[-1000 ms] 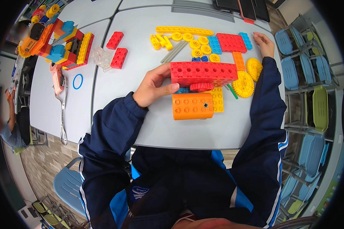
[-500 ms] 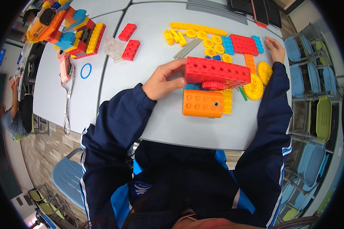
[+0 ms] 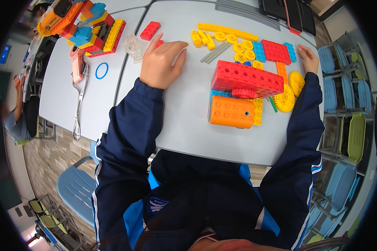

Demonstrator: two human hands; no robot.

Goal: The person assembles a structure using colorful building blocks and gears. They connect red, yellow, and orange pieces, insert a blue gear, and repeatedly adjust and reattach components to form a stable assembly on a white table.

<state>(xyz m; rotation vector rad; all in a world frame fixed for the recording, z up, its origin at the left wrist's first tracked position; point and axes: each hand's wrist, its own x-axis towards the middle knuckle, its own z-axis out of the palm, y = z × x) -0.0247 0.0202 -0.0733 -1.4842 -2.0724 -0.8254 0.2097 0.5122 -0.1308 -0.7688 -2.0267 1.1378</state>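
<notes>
My left hand (image 3: 163, 62) is over the table, fingers spread and empty, right at a red brick (image 3: 159, 43) that it mostly hides. I cannot tell whether they touch. Another red brick (image 3: 150, 30) lies just beyond. At the right, my right hand (image 3: 309, 59) rests with loosely stretched fingers beside a blue brick (image 3: 290, 52) and a yellow gear (image 3: 296, 83), holding nothing. Between my arms stands a block assembly: a long red beam with holes (image 3: 247, 78) on top, a red wheel (image 3: 244, 93) and an orange motor-like block (image 3: 232, 113) on the near side.
Yellow pulley wheels (image 3: 238, 47), grey rods (image 3: 215, 53) and a long yellow beam (image 3: 227, 32) lie toward the back. Clear plastic pieces (image 3: 134, 49), a blue ring (image 3: 101, 70), a pink device on a lanyard (image 3: 77, 65) and a larger brick model (image 3: 86, 31) are left.
My left hand has let go of the red-beam assembly and moved left and away from me to the red bricks. The assembly stays standing; my right hand keeps its place.
</notes>
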